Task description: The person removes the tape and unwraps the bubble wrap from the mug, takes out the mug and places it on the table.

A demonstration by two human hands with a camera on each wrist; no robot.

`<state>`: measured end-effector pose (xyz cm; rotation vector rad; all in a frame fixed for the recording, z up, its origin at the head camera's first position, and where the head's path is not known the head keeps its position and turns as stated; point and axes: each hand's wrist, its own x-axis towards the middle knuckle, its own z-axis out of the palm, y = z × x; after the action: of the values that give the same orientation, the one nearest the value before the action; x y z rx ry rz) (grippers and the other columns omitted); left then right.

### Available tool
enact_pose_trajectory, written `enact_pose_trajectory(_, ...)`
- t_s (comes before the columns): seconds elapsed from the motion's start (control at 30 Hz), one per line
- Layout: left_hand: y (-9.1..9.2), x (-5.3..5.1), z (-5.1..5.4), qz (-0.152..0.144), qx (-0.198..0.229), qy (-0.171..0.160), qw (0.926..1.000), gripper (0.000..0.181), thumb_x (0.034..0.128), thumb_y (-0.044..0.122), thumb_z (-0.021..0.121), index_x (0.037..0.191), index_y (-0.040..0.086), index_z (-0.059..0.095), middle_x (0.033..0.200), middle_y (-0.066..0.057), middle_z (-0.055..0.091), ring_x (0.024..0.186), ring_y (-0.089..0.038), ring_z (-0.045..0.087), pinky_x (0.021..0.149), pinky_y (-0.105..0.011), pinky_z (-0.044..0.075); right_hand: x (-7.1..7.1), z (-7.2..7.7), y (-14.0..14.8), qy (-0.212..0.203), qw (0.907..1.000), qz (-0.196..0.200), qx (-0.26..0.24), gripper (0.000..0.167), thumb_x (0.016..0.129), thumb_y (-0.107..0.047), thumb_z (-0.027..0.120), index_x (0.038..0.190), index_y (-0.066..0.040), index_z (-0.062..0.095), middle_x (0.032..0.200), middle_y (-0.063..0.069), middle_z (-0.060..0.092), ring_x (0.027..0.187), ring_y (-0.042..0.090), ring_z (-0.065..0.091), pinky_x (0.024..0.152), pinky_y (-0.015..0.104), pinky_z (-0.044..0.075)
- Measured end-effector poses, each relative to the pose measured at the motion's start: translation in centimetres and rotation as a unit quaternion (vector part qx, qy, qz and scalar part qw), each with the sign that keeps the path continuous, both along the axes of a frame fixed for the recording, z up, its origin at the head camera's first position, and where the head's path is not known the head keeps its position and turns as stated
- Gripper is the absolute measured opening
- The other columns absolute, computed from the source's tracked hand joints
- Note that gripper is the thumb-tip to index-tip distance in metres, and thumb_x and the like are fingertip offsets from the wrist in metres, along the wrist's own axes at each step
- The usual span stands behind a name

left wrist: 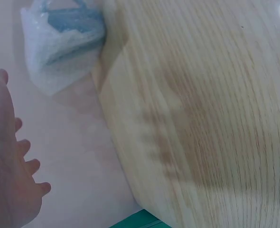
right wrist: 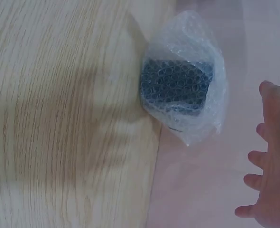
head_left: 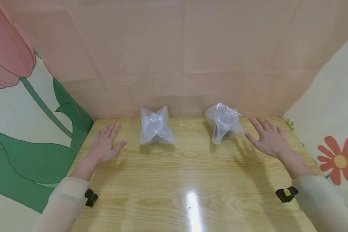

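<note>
Two bubble-wrapped packages stand near the back edge of a wooden table (head_left: 168,174). The left package (head_left: 156,126) has peaked corners; a bluish shape shows through its wrap (left wrist: 66,42) in the left wrist view. Through the clear wrap of the right package (right wrist: 180,85), a dark block-like thing is visible, its kind hidden. My left hand (head_left: 105,145) is held over the table left of the left package, fingers straight and spread. To the right of the other package, my right hand (head_left: 268,137) is likewise spread. Neither hand holds anything.
A plain pinkish sheet (head_left: 182,58) hangs behind the table. At the left is a panel with a printed tulip (head_left: 8,48) and green leaves; at the right, one with a red flower (head_left: 340,161). Light glares off the tabletop near the front.
</note>
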<state>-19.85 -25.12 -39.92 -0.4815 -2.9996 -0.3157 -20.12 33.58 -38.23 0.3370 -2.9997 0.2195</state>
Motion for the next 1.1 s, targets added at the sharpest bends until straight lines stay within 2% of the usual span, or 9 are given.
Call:
enact_pose_trajectory(0.3, -0.2, -0.2, -0.1, 0.002, 0.026, 0.028, 0.9993, 0.069, 0.0932, 0.051, 0.039, 0.146, 0.009, 0.023, 0.151, -0.019, 0.018, 0.137, -0.041, 0.015, 0.108, -0.059, 0.016, -0.4, 0.2, -1.1, 0.029, 0.9993, 0.007, -0.024, 0.070, 0.092, -0.049, 0.045, 0.147, -0.016, 0.019, 0.146, 0.024, 0.025, 0.125, 0.052, 0.026, 0.089, 0.074, 0.023)
enact_pose_trajectory(0.53, -0.3, -0.3, -0.3, -0.002, 0.056, 0.059, 0.9967, 0.065, 0.0935, 0.046, 0.043, 0.142, 0.005, 0.030, 0.147, -0.022, 0.025, 0.133, -0.042, 0.023, 0.106, -0.059, 0.020, -0.7, 0.2, -2.1, 0.067, 0.9966, 0.015, -0.046, 0.065, 0.090, -0.043, 0.052, 0.143, -0.011, 0.031, 0.141, 0.024, 0.033, 0.121, 0.053, 0.032, 0.085, 0.073, 0.028)
enact_pose_trajectory(0.77, -0.3, -0.3, -0.5, 0.002, 0.080, 0.065, 0.9947, 0.062, 0.0939, 0.044, 0.044, 0.140, 0.004, 0.033, 0.145, -0.022, 0.030, 0.131, -0.041, 0.027, 0.105, -0.059, 0.022, -1.2, -0.3, -3.2, 0.124, 0.9892, 0.041, -0.066, 0.057, 0.085, -0.030, 0.062, 0.133, -0.004, 0.044, 0.131, 0.024, 0.046, 0.110, 0.051, 0.044, 0.081, 0.067, 0.038)
enact_pose_trajectory(0.97, -0.4, -0.3, -0.8, 0.009, 0.109, 0.096, 0.9894, 0.057, 0.0931, 0.038, 0.048, 0.136, 0.001, 0.038, 0.138, -0.023, 0.039, 0.126, -0.041, 0.035, 0.103, -0.055, 0.028, -1.7, -0.6, -4.1, 0.137, 0.9825, 0.045, -0.118, 0.049, 0.086, -0.022, 0.063, 0.127, 0.000, 0.049, 0.123, 0.027, 0.050, 0.109, 0.049, 0.046, 0.089, 0.062, 0.037)
enact_pose_trajectory(1.1, -0.4, -0.4, -1.0, 0.020, 0.123, 0.110, 0.9860, 0.054, 0.0933, 0.037, 0.048, 0.133, 0.001, 0.041, 0.134, -0.022, 0.043, 0.123, -0.041, 0.038, 0.102, -0.054, 0.031, -1.9, -0.5, -4.8, 0.145, 0.9780, 0.038, -0.145, 0.043, 0.086, -0.018, 0.062, 0.124, 0.002, 0.052, 0.118, 0.029, 0.053, 0.105, 0.049, 0.048, 0.087, 0.061, 0.038)
